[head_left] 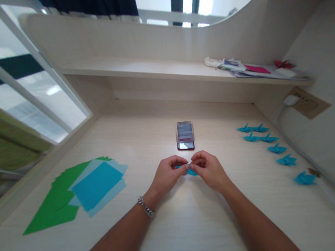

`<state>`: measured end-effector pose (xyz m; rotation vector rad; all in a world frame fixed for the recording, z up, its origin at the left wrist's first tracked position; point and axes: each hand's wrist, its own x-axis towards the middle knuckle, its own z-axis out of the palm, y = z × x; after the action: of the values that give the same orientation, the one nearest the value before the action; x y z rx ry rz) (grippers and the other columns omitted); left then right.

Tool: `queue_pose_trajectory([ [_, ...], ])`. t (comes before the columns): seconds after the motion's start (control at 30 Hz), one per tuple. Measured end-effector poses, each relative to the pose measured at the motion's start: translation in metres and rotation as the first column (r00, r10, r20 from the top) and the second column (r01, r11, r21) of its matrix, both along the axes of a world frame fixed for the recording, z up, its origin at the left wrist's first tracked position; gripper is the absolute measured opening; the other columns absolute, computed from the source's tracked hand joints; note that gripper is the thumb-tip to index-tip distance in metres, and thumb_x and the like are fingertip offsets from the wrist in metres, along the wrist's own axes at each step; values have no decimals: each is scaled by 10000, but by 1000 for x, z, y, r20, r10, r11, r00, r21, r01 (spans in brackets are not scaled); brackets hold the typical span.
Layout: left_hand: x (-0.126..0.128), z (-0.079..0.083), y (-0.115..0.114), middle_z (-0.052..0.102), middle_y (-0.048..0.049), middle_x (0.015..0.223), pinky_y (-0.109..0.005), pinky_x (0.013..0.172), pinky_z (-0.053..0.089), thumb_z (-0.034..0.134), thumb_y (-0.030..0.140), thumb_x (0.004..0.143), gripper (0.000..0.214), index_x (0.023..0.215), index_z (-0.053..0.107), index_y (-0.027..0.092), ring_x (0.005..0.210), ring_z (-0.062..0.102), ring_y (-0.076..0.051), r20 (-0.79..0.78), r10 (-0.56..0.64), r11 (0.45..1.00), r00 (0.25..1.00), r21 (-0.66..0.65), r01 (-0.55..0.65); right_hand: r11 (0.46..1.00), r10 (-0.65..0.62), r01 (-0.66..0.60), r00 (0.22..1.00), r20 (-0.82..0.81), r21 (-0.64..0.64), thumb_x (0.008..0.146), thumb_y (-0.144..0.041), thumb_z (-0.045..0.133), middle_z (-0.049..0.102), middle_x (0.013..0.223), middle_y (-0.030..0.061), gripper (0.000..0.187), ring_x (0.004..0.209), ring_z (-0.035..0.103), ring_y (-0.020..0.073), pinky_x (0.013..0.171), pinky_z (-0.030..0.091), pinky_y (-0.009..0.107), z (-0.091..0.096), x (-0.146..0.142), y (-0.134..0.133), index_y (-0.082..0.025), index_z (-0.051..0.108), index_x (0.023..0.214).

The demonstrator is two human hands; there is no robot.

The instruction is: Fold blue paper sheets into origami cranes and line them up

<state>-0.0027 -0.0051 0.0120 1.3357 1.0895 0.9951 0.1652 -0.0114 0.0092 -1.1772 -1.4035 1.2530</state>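
A small piece of folded blue paper (192,172) is pinched between my two hands at the middle of the desk, mostly hidden by the fingers. My left hand (172,170), with a chain bracelet on its wrist, grips the paper's left side between thumb and fingers. On the opposite side, the thumb and fingers of my right hand (208,167) are closed on the same paper. Just beyond the fingertips lies a phone (186,144). Several blue paper cranes (277,149) stand along the right side of the desk.
Blue paper sheets (97,184) overlap green sheets (50,204) on the left. Papers (248,69) lie on the shelf (150,68) above the desk. A charger (291,99) sits in the right wall outlet, its cable (283,130) running down past the cranes.
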Motion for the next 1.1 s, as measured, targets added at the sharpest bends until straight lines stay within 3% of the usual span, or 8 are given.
queue_pose_trajectory([
  [0.23, -2, -7, 2, 696, -71, 781, -299, 709, 508, 697, 161, 680, 114, 786, 679, 123, 727, 638, -171, -11, 25, 999, 1000, 46, -24, 1000, -2, 1, 998, 57, 7, 712, -169, 647, 655, 752, 21, 168, 684, 615, 157, 626, 469, 277, -1, -2, -1, -177, 592, 870],
  [0.5, -2, -4, 3, 696, -73, 767, -294, 666, 517, 681, 168, 700, 108, 797, 684, 119, 698, 635, -171, 16, 63, 997, 998, 36, -64, 998, 54, -55, 998, -15, -44, 771, -239, 610, 652, 697, -1, 299, 622, 575, 138, 581, 426, 256, 0, 5, 3, -177, 575, 1060],
  [0.67, -1, -3, 3, 695, -70, 777, -290, 660, 534, 692, 176, 701, 138, 826, 685, 118, 708, 643, -172, 34, 85, 996, 996, 21, -85, 998, -33, 31, 999, -24, -51, 751, -268, 636, 619, 607, -27, 268, 564, 560, 130, 542, 411, 241, -4, 4, 6, -176, 586, 997],
  [0.9, 0, 0, 2, 675, -62, 765, -316, 638, 564, 675, 237, 734, 177, 862, 674, 115, 683, 638, -169, 165, 74, 995, 983, -72, -63, 997, -57, 57, 998, 13, -48, 713, -240, 660, 658, 638, -5, 249, 590, 598, 148, 553, 435, 250, -3, 4, 4, -172, 587, 942],
  [1.1, 0, -2, 2, 692, -78, 791, -310, 672, 553, 713, 202, 694, 205, 874, 668, 114, 734, 657, -186, 89, 68, 998, 994, -16, -67, 998, -32, 33, 999, 18, -48, 725, -245, 647, 680, 717, 20, 243, 617, 605, 154, 573, 446, 265, -4, 3, 4, -179, 575, 948],
])
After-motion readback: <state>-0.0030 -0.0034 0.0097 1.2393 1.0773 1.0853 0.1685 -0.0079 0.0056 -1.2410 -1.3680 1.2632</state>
